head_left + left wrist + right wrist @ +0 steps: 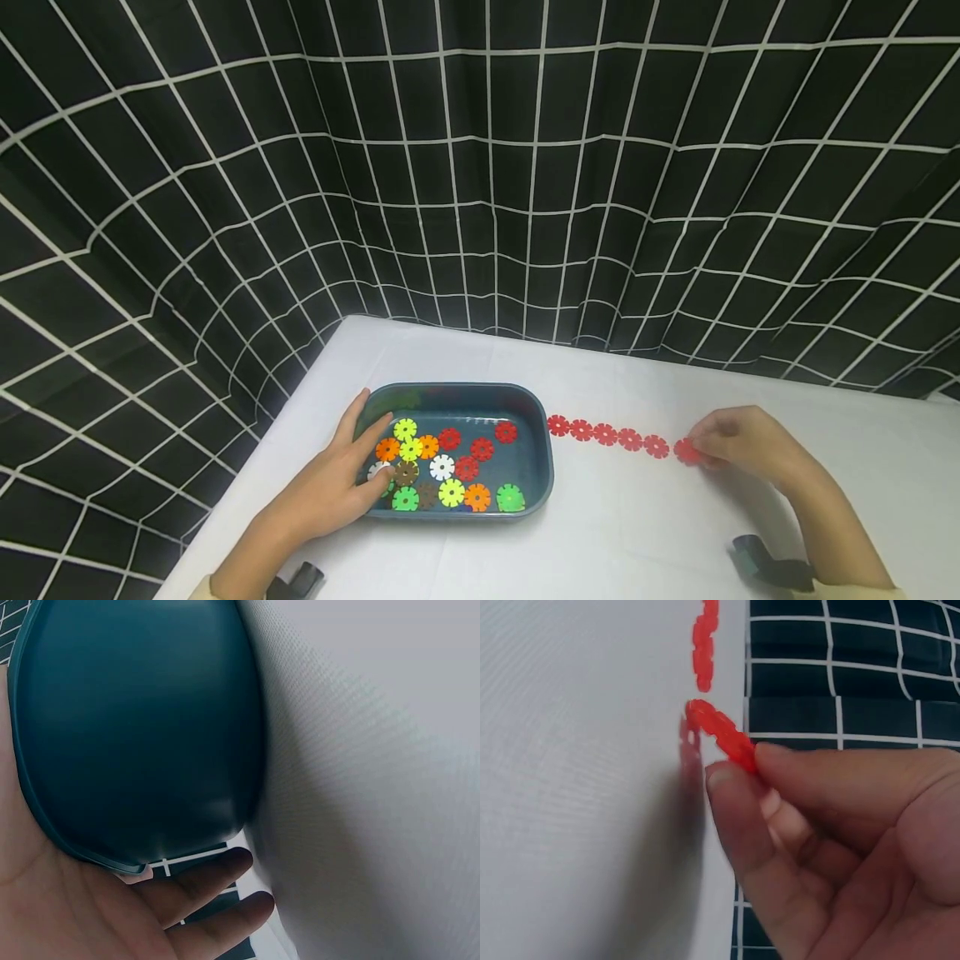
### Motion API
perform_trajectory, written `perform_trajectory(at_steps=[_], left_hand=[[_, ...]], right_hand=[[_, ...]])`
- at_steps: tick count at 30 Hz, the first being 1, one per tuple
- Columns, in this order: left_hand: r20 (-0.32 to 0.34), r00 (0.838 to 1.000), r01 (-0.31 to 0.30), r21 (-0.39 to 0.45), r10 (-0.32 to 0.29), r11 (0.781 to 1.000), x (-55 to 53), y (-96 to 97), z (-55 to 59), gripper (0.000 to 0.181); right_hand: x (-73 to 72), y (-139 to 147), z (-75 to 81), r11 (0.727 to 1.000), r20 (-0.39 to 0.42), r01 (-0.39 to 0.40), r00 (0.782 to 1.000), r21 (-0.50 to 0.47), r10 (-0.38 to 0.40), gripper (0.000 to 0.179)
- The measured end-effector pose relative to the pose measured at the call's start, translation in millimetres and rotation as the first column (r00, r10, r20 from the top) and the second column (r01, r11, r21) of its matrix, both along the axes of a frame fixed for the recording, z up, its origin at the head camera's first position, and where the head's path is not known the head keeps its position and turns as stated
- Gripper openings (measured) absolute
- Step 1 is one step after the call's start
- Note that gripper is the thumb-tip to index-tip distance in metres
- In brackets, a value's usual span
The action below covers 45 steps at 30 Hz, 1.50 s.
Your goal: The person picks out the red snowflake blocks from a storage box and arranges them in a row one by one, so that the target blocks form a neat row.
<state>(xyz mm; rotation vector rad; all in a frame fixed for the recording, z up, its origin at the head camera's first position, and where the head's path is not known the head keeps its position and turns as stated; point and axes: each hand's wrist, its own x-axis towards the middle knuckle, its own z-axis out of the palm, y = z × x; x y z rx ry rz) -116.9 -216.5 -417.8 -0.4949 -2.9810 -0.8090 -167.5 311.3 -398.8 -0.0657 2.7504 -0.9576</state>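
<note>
My right hand [738,442] pinches a red notched plastic disc [716,726] between thumb and fingertips. In the right wrist view the disc tilts, one edge low by the white cloth. Just beyond it several matching red discs [605,434] lie in a line running from the tray's right side. My left hand [337,479] holds the left end of a dark teal tray [546,454]. Its thumb and a finger reach over the rim; in the left wrist view other fingers [225,922] lie outside the wall. The hand partly hides discs in the tray's left side.
Inside the tray lie loose notched discs, among them red discs [467,468], orange discs [477,497], yellow discs [452,492], green discs [511,498] and a white disc [442,467]. A white cloth [600,533] covers the table. Black grid-patterned curtains [517,175] hang behind and at the left.
</note>
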Motion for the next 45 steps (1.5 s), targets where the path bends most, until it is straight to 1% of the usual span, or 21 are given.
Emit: perform_trajectory(at_steps=[9, 15, 18, 21, 25, 27, 30, 32, 34, 35, 37, 39, 42, 45], left_hand=[[0.006, 1.000, -0.002, -0.002, 0.002, 1.000, 0.5, 0.9, -1.4, 0.065], [0.011, 1.000, -0.001, 0.003, 0.001, 1.000, 0.4, 2.2, 1.0, 0.066], [0.012, 1.000, -0.002, 0.000, 0.002, 1.000, 0.4, 2.5, 0.9, 0.066], [0.014, 1.000, -0.002, -0.002, 0.002, 1.000, 0.1, 2.4, 1.1, 0.066], [0.015, 1.000, -0.002, -0.002, 0.002, 1.000, -0.2, 2.1, 0.6, 0.066], [0.014, 1.000, 0.001, -0.003, -0.001, 1.000, -0.3, 2.0, 0.0, 0.066], [0.014, 1.000, 0.004, 0.001, -0.004, 1.000, -0.3, 2.0, -0.4, 0.066], [0.014, 1.000, 0.005, 0.003, -0.005, 1.000, -0.3, 2.0, -0.2, 0.066], [0.014, 1.000, 0.004, 0.004, -0.004, 1.000, -0.3, 2.0, -0.3, 0.066], [0.013, 1.000, 0.004, 0.003, -0.004, 1.000, -0.2, 2.0, -0.4, 0.066], [0.013, 1.000, 0.005, 0.002, -0.005, 1.000, -0.1, 2.0, -0.8, 0.066], [0.011, 1.000, 0.007, 0.004, -0.007, 1.000, 0.1, 1.9, -0.4, 0.065], [0.009, 1.000, 0.010, 0.004, -0.010, 1.000, 0.8, 1.2, 0.9, 0.065], [0.005, 1.000, 0.013, 0.006, -0.013, 1.000, 1.5, 0.5, 2.2, 0.065]], right_hand=[[-1.7, 1, -7.2, 0.999, -0.005, 0.016, 1.000, 0.035, -0.016, 0.013], [-2.4, 0, -7.0, 0.997, 0.013, 0.043, 0.999, 0.061, -0.044, 0.014], [-1.5, -1, -4.4, 0.996, -0.016, 0.042, 0.999, 0.081, -0.041, 0.015], [0.6, -6, 0.4, 0.995, -0.070, 0.035, 0.997, 0.098, -0.028, 0.018], [5.8, -22, 11.8, 0.996, -0.149, 0.016, 0.989, 0.089, -0.002, 0.018], [8.6, -36, 18.6, 0.996, -0.169, -0.001, 0.985, 0.086, 0.015, 0.018], [12.5, -62, 27.5, 0.997, -0.168, -0.026, 0.985, 0.074, 0.038, 0.017], [14.2, -81, 33.2, 0.996, -0.169, -0.059, 0.983, 0.059, 0.069, 0.016], [16.5, -102, 37.8, 0.993, -0.208, -0.111, 0.971, 0.048, 0.119, 0.012], [17.4, -112, 40.2, 0.988, -0.244, -0.148, 0.957, 0.048, 0.155, 0.010], [19.6, -132, 44.0, 0.973, -0.320, -0.227, 0.919, 0.048, 0.230, 0.008], [21.5, -152, 46.1, 0.950, -0.375, -0.310, 0.877, 0.040, 0.302, 0.010], [22.5, -181, 46.4, 0.908, -0.400, -0.418, 0.827, 0.033, 0.395, 0.013], [20.0, -208, 40.7, 0.867, -0.379, -0.495, 0.792, 0.062, 0.479, 0.015]])
